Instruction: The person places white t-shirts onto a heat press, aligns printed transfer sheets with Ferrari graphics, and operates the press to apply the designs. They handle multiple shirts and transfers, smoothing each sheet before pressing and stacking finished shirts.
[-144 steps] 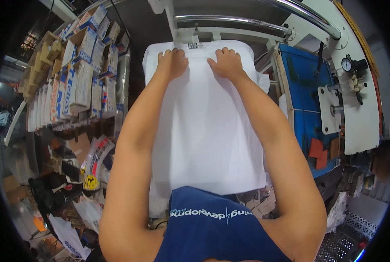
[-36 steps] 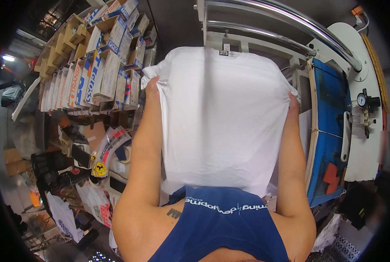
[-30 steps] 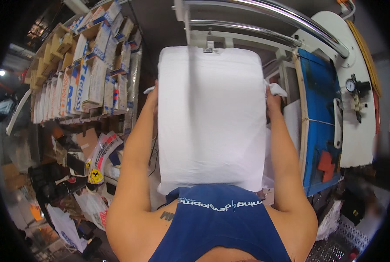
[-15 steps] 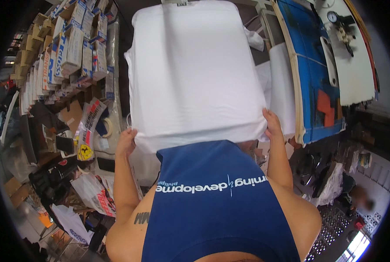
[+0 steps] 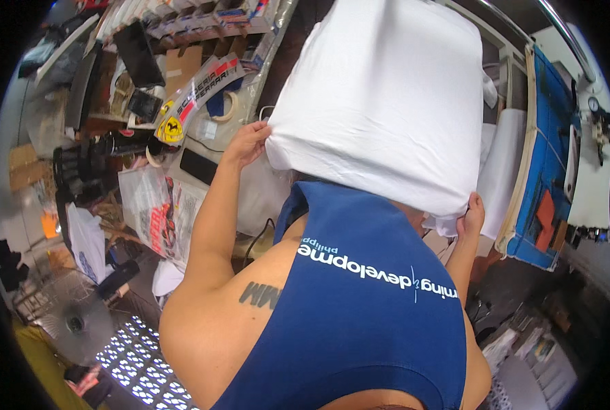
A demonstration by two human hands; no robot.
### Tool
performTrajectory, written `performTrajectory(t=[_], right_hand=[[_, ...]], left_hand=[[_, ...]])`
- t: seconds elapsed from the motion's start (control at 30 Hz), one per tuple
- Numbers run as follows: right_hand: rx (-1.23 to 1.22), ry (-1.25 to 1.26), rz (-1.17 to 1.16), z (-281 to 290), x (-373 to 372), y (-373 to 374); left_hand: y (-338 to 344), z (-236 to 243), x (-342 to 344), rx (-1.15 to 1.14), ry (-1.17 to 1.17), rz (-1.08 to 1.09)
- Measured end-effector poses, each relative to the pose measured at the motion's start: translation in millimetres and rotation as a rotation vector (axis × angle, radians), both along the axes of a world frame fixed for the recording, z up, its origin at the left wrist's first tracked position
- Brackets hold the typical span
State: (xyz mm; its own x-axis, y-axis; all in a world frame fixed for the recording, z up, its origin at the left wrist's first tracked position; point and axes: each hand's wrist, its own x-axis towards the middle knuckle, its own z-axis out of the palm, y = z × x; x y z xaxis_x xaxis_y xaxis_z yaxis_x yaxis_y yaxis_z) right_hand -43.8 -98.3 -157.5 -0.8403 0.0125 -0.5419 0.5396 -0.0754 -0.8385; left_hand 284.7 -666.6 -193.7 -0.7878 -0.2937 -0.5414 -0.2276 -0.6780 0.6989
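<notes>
The white shirt (image 5: 387,96) is drawn over a flat form in front of the person, its near edge just beside their blue top (image 5: 366,294); the fingers of the left hand (image 5: 249,142) pinch the near left corner, and those of the right hand (image 5: 472,219) are clamped on the near right corner. A white roll (image 5: 504,171) narrows the gap toward the blue panel (image 5: 547,154), while a black phone (image 5: 199,166) and tape roll (image 5: 231,109) lie near the left hand.
</notes>
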Motion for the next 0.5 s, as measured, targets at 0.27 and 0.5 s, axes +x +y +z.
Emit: performTrajectory(t=[0.27, 0.5], right_hand=[[-0.270, -0.201, 0.224, -50.0, 6.1, -41.9], [0.840, 0.162, 0.401, -13.3, -28.7, -21.6]], left_hand=[[62.8, -14.9, -54.2, -0.280, -0.256, -0.090], [-53.6, 21.4, -30.6, -1.381, -0.482, 0.285]])
